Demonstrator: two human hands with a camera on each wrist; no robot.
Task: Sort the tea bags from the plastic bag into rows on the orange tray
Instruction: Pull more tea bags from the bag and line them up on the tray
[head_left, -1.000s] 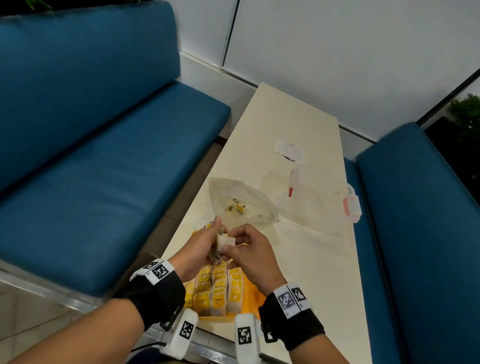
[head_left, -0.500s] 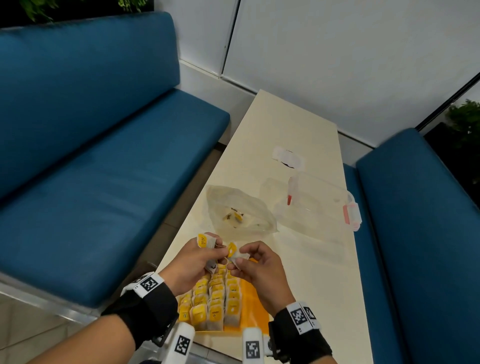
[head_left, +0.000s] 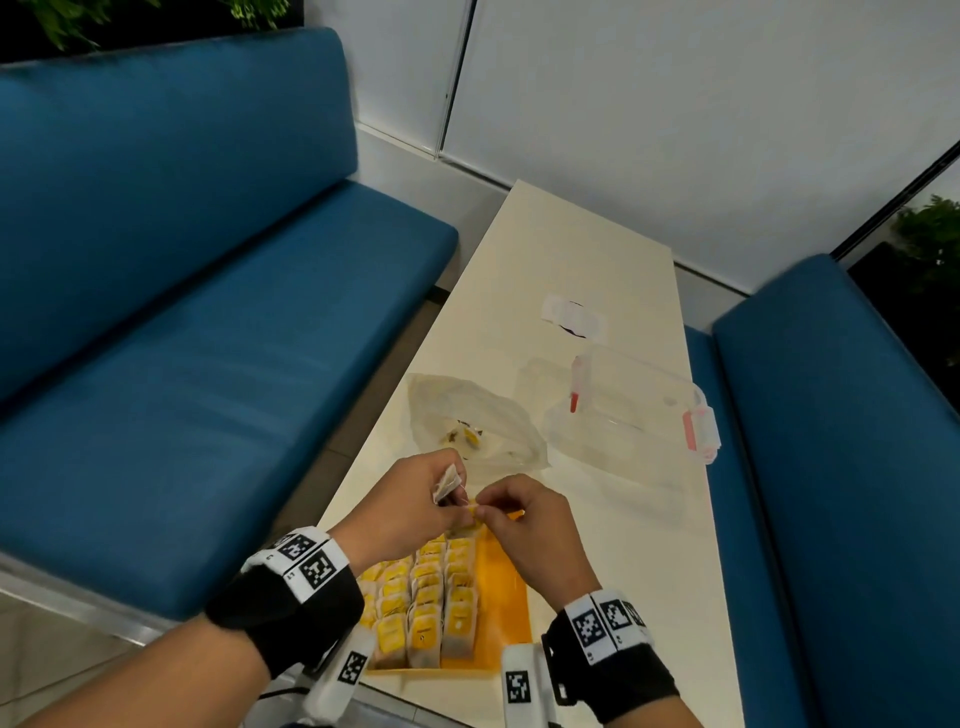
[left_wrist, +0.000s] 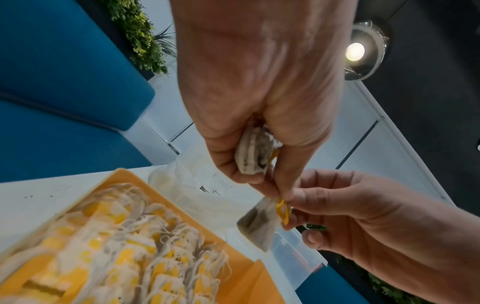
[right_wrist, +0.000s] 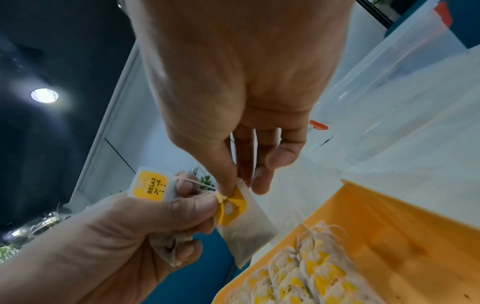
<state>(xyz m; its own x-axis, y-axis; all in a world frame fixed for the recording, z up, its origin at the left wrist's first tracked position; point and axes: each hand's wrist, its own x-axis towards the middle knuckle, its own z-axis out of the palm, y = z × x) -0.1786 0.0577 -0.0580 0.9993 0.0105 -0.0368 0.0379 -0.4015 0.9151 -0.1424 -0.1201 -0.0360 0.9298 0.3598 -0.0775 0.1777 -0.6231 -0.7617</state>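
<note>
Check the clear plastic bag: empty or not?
Not empty. The clear plastic bag lies flat on the cream table, with a yellow-tagged tea bag visible inside.

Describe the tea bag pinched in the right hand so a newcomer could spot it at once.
Start at the orange tray at the table's near end. Above its far edge, both hands meet; the right hand pinches one tea bag by its yellow tag. It alone hangs free, while the left hand grips a bunched bundle.

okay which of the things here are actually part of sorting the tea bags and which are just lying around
Part of the job: left hand gripping tea bags; right hand pinching one tea bag; orange tray; plastic bag.

Lying about: clear box; paper slip; blue benches.
</note>
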